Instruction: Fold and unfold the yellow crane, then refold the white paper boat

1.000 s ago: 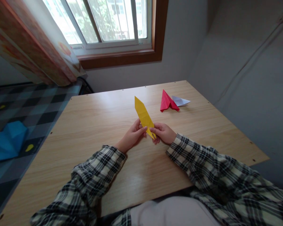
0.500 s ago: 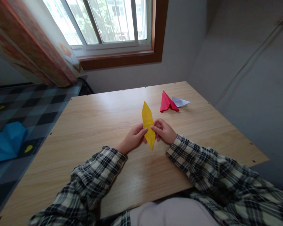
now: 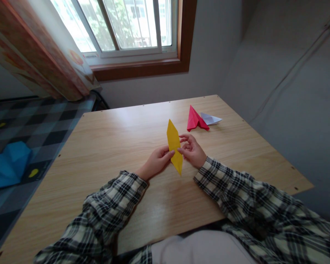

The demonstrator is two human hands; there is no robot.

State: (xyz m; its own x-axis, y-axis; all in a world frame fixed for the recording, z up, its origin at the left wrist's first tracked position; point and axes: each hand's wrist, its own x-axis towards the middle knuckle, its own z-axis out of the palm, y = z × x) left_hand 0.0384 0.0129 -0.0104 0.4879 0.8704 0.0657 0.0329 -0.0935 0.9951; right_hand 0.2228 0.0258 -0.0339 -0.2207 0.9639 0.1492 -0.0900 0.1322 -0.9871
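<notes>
We hold a yellow fold [image 3: 174, 146] between both hands above a wooden table [image 3: 104, 146], its long diamond shape standing nearly upright with one tip pointing away from us and the other down toward the tabletop. Our left hand [image 3: 156, 162] grips the fold's lower left edge, thumb and fingertips closed on the paper. Our right hand [image 3: 191, 149] pinches the right edge at about mid-length, thumb and forefinger on the paper and the other fingers curled loosely above. The two hands sit close together, the fold the only thing between them; we cannot tell whether its lower tip touches the table. Plaid sleeves [image 3: 118, 194] cover both our forearms, which reach in from the near edge. Beyond our right hand, a little way off, a red fold [image 3: 195, 119] lies on the table, and just past it, touching or nearly so, a white fold [image 3: 211, 118]. Far beyond both hands a wood-framed window [image 3: 132, 25] fills the wall, with a patterned curtain [image 3: 41, 55] hanging off to the left of our left hand. Well out to the left of that hand, off the table, a blue shape [image 3: 8, 165] rests on a checked cover [image 3: 38, 124].
</notes>
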